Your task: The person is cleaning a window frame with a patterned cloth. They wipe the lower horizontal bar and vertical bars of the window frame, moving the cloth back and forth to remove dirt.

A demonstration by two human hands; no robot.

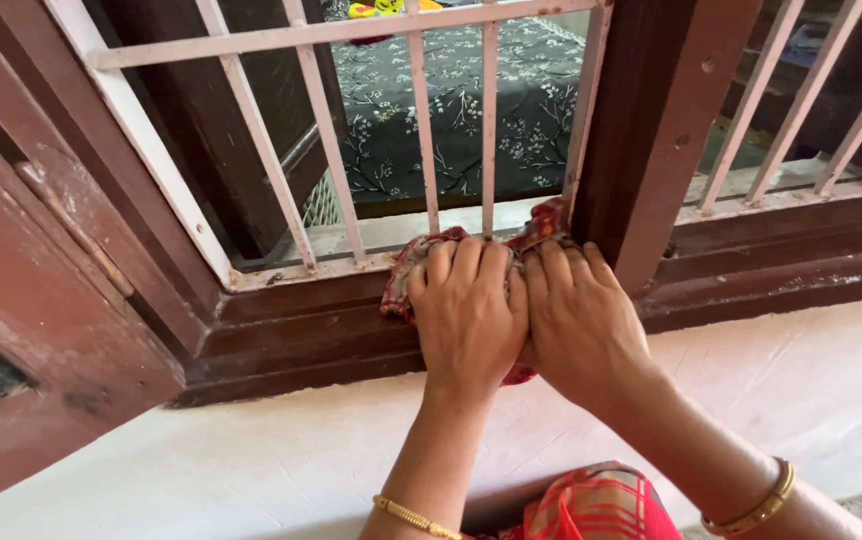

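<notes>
Both my hands press a red patterned cloth point(406, 268) against the brown wooden window sill point(291, 325). My left hand point(466, 315) lies flat on the cloth's middle, fingers pointing up toward the white window bars point(421, 130). My right hand point(581, 320) rests beside it, touching it, with fingers at the base of the dark brown window post point(651, 130). The cloth bunches up at the foot of the bars, and a corner point(548, 218) pokes up beside the post. Each wrist wears a gold bangle.
An open reddish-brown shutter point(31, 300) hangs at the left. Behind the bars lies a black floral bedspread point(451, 110). A white plastered ledge point(801, 390) runs below the sill. More white bars point(801, 100) stand to the right of the post. Red checked fabric point(601, 505) shows at the bottom.
</notes>
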